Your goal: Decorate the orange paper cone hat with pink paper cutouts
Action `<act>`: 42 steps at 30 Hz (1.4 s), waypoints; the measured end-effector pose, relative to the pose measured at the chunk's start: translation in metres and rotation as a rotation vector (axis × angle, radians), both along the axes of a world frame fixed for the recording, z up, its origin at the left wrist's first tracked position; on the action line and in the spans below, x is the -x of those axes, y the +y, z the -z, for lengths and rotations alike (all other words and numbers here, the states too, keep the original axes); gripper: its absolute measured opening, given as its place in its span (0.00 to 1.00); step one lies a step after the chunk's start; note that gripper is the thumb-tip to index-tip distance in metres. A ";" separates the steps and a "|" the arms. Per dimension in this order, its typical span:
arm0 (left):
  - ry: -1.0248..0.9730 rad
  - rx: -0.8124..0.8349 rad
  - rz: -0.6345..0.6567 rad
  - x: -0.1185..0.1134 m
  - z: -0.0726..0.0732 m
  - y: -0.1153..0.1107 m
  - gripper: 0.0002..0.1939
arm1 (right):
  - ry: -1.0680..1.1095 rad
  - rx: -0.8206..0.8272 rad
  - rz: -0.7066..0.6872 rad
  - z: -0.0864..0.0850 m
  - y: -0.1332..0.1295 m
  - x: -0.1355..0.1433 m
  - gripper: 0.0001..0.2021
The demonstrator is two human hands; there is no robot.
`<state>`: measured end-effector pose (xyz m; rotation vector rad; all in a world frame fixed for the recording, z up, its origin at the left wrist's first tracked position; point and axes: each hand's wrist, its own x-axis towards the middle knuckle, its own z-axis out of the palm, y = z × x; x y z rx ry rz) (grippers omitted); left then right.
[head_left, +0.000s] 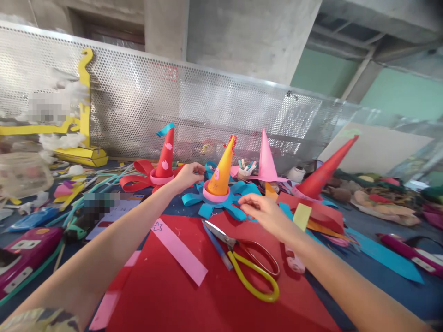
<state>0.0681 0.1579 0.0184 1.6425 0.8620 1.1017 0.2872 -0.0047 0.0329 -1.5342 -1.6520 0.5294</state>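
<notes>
An orange paper cone [221,173] with a pink band stands upright on blue paper loops [192,198] in the middle. My left hand [190,176] is at the left rear of these loops, fingers curled near a blue loop; whether it grips one is unclear. My right hand [258,206] is beside the loops at the right front, its fingers bent and slightly apart. Below it, scissors [254,267] with yellow and red handles lie on red sheets [180,295], along with a blue pen [218,246] and a pink strip with a drawn star [183,253].
A red cone [164,159] stands at the left; a pink cone [268,159] and a leaning red cone [328,170] are at the right. Magenta tools [32,256] and paper scraps lie around. A perforated metal panel [214,101] rises behind.
</notes>
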 end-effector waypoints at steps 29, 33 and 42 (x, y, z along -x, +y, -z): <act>0.083 0.012 -0.006 -0.024 -0.016 -0.005 0.25 | -0.670 0.003 0.157 0.042 -0.108 -0.094 0.15; 0.097 -0.044 -0.022 -0.055 -0.024 0.014 0.41 | -0.730 0.001 0.082 0.054 -0.083 -0.090 0.16; 0.108 -0.091 0.066 -0.078 -0.011 0.028 0.25 | -0.742 0.065 0.075 0.029 -0.061 -0.078 0.13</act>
